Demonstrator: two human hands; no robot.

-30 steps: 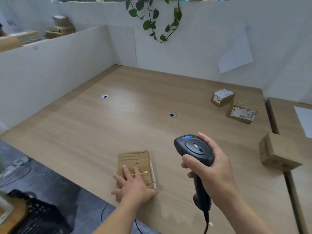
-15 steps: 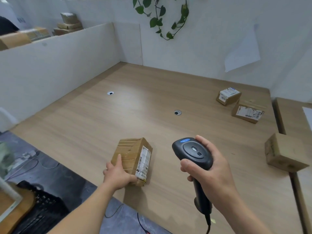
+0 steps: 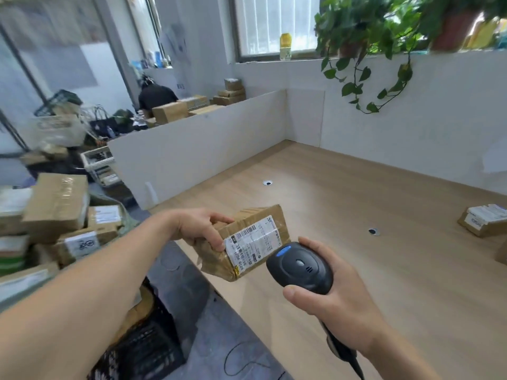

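left hand (image 3: pixel 196 229) grip: pinching brown cardboard parcel (image 3: pixel 255 216), now lifted off the wooden surface (image 3: pixel 397 283) (label (image 3: pixel 253 244) facing up) | right hand (image 3: pixel 337 305) grip: curled round black handheld scanner (image 3: pixel 300 267), just beside label | scan-ready

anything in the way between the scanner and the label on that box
Nothing visible. The scanner in the right hand sits just beside the box label. The left hand thumb lies at the label's left edge, off the barcode.
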